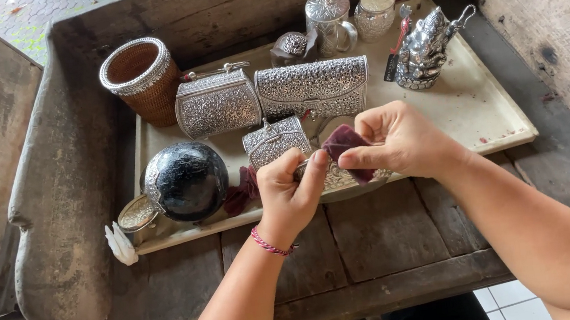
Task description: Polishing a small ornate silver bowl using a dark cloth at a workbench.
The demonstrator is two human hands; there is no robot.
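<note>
held piece: small embossed silver box (337, 174), floral relief, shiny, mostly hidden by fingers; sits at front edge of the tray (476, 101), just above the table (377, 235)
cloth: dark maroon cloth (344, 141), bunched, pressed against top of the box
left hand (290, 191): closed round left end of the box, thumb on top; red braided bracelet (270, 244) at wrist
right hand (399, 139): fingers curled shut, pinching the cloth on the box
nearby on tray: small silver purse (274, 140) just behind the hands; two larger embossed clutches (313, 88) further back; black sphere in silver mount (185, 181) to left; woven basket with silver rim (141, 76) back left; silver figurine (425, 46) back right
</note>
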